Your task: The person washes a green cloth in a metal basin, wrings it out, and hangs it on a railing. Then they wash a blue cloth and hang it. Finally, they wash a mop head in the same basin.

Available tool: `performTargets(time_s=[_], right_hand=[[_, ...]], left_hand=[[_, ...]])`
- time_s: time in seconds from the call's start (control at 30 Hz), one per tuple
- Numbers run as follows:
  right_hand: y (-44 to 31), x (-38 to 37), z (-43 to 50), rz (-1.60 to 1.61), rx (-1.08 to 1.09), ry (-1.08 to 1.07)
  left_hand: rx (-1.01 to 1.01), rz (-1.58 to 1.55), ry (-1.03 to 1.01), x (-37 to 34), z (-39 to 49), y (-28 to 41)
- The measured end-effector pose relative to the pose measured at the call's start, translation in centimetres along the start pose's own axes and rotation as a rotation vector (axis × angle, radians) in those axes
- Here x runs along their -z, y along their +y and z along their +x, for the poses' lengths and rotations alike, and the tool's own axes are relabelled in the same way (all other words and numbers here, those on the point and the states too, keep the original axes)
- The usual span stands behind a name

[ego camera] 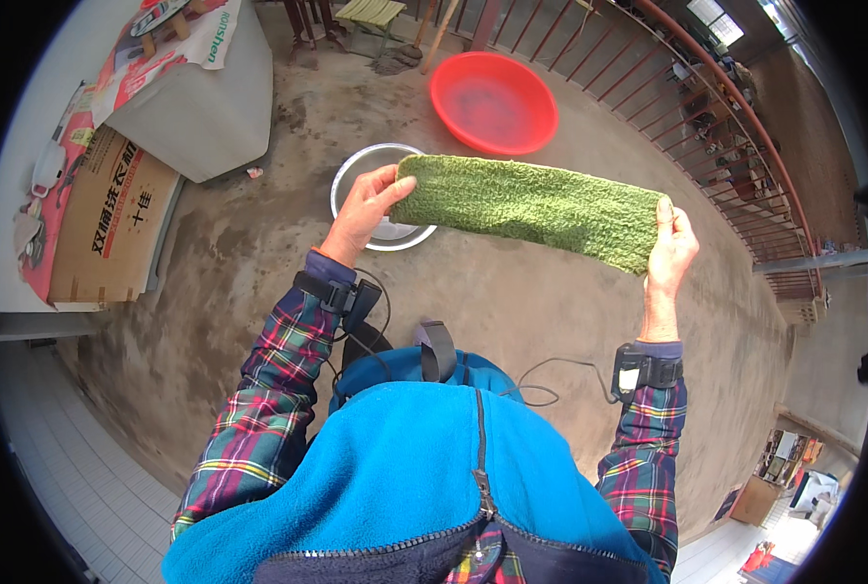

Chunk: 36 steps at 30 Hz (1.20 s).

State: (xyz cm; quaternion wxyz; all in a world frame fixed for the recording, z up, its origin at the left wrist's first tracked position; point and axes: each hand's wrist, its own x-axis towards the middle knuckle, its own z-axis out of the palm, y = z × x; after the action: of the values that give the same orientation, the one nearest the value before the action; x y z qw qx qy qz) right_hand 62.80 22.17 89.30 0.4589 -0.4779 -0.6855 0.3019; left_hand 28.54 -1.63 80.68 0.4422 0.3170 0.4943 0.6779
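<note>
A long green plush cloth pad [529, 208], shaped like a flat mop cover, is stretched out in front of me. My left hand [372, 201] pinches its left end between thumb and fingers. At the opposite end, my right hand [671, 237] grips the lower right corner, thumb on the fuzzy face. Beneath the left end and my left hand, a metal basin [344, 191] stands on the floor, partly hidden by both. Just beyond the pad sits a large red plastic basin [492, 102].
A red metal railing [645, 95] curves along the right. To the left are a printed cardboard box [112, 219] and a grey cabinet-like block [207, 109]. A folding stool [372, 18] and a mop head [397, 60] stand at the back on the stained concrete floor [258, 219].
</note>
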Motion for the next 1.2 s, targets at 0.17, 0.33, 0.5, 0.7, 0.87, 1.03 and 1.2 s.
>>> performTargets(time_s=[0.17,0.33,0.5,0.7,0.87,1.03,1.2], right_hand=[[-7.5,-7.0,-5.6,0.041,0.017,0.021],[-8.6,-11.5,-8.7,0.187,0.162,-0.387],[-3.5,-8.3,-3.9,-0.341,0.044,-0.078],[-4.5,-13.4,-7.4,0.057,0.235,-0.265],[-2.7,-11.3,-4.8,-0.175,-0.026,-0.044],[-1.3,-12.2,-5.0,0.019,0.116,-0.066],[-1.0,-12.8,-4.9,0.030,0.175,-0.222]], left_hand=[[-0.329,0.457,0.537,-2.4,1.4,1.5],[-0.414,0.657,0.362,-4.2,0.7,2.7],[-0.317,0.831,0.595,0.8,1.4,3.6],[-0.543,0.771,0.365,-2.4,1.9,2.9],[-0.468,0.683,0.548,0.8,1.7,4.0],[-0.523,0.763,0.598,-0.2,2.9,2.1],[-0.530,0.768,0.508,-1.3,3.6,4.0]])
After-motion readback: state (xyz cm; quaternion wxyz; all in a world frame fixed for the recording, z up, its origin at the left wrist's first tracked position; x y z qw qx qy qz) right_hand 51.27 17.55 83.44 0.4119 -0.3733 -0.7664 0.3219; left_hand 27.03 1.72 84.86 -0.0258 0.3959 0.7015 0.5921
